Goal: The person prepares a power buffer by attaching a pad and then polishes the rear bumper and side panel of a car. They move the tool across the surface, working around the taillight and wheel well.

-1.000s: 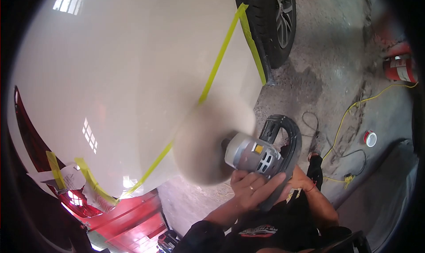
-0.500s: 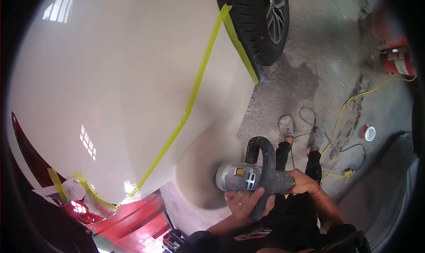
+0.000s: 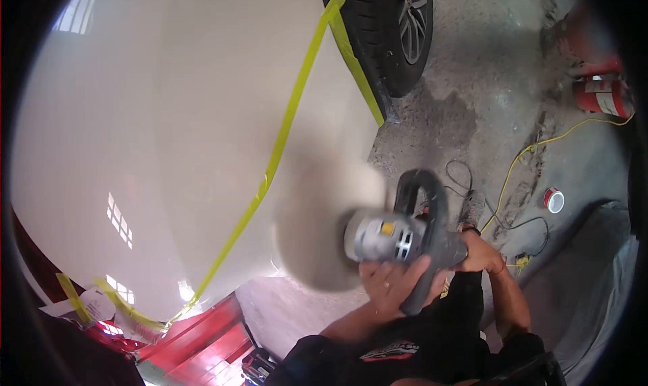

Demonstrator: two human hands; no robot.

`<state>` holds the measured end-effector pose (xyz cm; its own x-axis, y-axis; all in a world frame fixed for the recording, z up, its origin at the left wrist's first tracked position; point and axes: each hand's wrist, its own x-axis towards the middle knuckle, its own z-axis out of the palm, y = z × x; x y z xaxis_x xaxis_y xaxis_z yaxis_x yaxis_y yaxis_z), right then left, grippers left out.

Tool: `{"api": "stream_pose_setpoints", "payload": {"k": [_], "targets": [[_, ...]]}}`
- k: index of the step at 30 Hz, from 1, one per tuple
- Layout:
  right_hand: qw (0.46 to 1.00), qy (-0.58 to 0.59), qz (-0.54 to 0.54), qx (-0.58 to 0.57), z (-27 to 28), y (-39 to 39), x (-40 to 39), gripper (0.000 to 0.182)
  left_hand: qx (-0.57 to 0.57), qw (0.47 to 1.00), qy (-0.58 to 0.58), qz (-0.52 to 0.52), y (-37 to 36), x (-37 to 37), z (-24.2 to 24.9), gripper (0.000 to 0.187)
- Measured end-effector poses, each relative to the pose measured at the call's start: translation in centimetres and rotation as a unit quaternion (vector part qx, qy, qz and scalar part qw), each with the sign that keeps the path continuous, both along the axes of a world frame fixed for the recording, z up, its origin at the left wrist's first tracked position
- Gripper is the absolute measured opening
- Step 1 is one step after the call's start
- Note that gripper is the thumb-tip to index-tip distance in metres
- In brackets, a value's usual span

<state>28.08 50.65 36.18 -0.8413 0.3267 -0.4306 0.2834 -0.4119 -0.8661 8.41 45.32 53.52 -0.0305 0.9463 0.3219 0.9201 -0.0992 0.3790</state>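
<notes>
I hold a grey and black rotary polisher (image 3: 378,241) in both hands. My left hand (image 3: 395,288) is closed around its black loop handle, low on the near side. Around the rear grip, my right hand (image 3: 480,251) is wrapped. A wide pale buffing pad (image 3: 317,244), smeared by motion, lies against the lower edge of the white car body panel (image 3: 202,102). Yellow-green masking tape (image 3: 273,163) runs along the panel, left of the pad.
A car wheel (image 3: 405,41) stands at the top. A yellow cord (image 3: 516,166) and a dark cable cross the concrete floor. One roll of tape (image 3: 554,200) lies to the right, below a red container (image 3: 601,97). A red cabinet (image 3: 202,339) sits at lower left.
The polisher has moved up and to the right along the panel's lower edge, with both hands still on it. My view has shifted slightly, so the car sits further left.
</notes>
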Motion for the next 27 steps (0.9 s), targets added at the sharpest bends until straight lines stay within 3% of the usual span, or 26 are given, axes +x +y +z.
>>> {"api": "stream_pose_setpoints", "payload": {"k": [2,4,7,10,13,16,20,22,26,27], "targets": [[0.998,0.01,0.059,0.014,0.4,-1.0,0.5,0.052,-0.018,0.998,-0.021,0.053,-1.6,0.6,0.4,0.048],[0.999,0.0,0.052,-0.003,0.9,-1.6,0.3,0.051,-0.036,0.997,-0.021,0.057,-2.1,0.4,0.5,0.047],[1.0,-0.001,0.014,-0.003,1.4,-1.3,-0.4,0.05,0.037,0.997,-0.029,0.053,-1.3,-0.4,-0.6,0.038],[0.993,-0.027,-0.062,0.098,2.1,0.4,-1.5,0.05,0.072,0.993,-0.088,-0.013,2.2,-1.7,-1.1,0.038],[0.982,-0.028,-0.184,0.014,2.1,1.1,-2.9,0.054,0.102,0.988,-0.097,-0.055,5.7,-2.6,-1.6,0.04],[0.978,0.008,-0.2,-0.061,0.4,0.3,-2.9,0.056,0.106,0.987,-0.098,-0.073,6.4,-2.6,-2.2,0.04],[0.994,-0.034,-0.103,-0.023,0.1,-0.4,-1.2,0.058,0.067,0.997,-0.045,-0.006,2.9,-0.9,-1.8,0.041],[0.998,0.006,0.055,0.004,-1.2,-0.4,-0.5,0.059,-0.007,1.0,-0.004,0.022,0.0,0.3,-0.6,0.046],[0.998,-0.025,0.046,0.035,0.1,1.0,-0.8,0.058,0.012,0.999,0.004,0.043,0.0,0.1,0.4,0.044],[0.998,-0.025,0.046,0.042,0.7,1.9,-0.9,0.058,0.065,0.997,-0.027,0.024,1.0,-0.4,0.0,0.043]]}}
